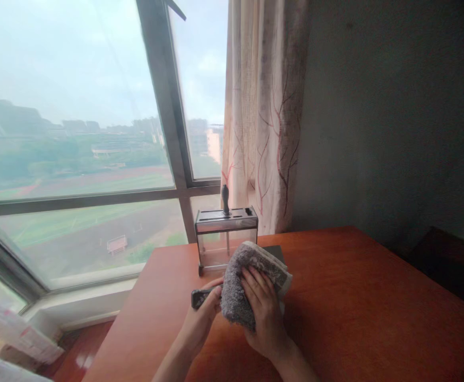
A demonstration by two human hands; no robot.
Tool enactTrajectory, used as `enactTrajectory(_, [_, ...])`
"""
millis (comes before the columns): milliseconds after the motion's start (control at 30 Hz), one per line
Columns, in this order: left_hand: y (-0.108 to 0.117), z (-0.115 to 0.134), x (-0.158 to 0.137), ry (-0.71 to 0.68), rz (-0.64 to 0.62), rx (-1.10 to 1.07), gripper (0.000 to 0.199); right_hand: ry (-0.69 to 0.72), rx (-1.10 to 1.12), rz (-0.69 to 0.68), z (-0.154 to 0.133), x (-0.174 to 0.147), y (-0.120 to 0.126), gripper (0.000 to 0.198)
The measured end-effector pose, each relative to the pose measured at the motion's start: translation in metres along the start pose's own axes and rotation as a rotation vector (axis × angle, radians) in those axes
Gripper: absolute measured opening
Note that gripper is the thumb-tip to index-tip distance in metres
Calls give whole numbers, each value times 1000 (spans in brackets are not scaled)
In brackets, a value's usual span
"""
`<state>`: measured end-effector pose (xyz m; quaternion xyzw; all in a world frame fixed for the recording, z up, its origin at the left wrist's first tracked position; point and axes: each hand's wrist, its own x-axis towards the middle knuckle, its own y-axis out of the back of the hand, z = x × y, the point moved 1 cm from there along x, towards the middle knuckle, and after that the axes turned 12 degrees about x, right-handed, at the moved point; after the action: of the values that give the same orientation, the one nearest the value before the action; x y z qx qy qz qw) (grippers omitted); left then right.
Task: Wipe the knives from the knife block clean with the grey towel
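My left hand point(205, 314) is closed round the black handle point(198, 299) of what looks like a knife, its butt pointing left. A grey fluffy towel point(237, 289) with a paler underside is wrapped over the rest, so the blade is hidden. My right hand point(264, 307) presses the folded towel from the right, fingers bent over its top. Just beyond my hands stands a clear-walled knife block point(226, 227) with a dark slotted top. One black-handled knife point(225, 199) sits upright in it.
All this is at a reddish-brown wooden table point(335, 297). A flat dark thing point(275, 252), partly covered by the towel, shows behind it. Windows point(76, 159) line the left, a branch-patterned curtain point(264, 116) hangs behind, and a grey wall point(375, 116) stands right.
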<state>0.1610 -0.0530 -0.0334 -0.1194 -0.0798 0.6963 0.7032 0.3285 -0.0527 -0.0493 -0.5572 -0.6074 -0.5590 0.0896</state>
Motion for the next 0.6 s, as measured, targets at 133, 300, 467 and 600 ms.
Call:
enactTrajectory(133, [1, 1, 0, 9, -52, 20, 33, -62, -20, 68, 12, 1, 6, 68])
enactTrajectory(300, [10, 4, 2, 15, -104, 73, 35, -248, -8, 352, 51, -4, 16, 60])
enactTrajectory(467, [12, 9, 1, -29, -95, 55, 30, -448, 156, 590, 73, -17, 20, 49])
enactTrajectory(600, [16, 12, 3, -22, -97, 15, 27, -749, 478, 714, 78, -23, 22, 39])
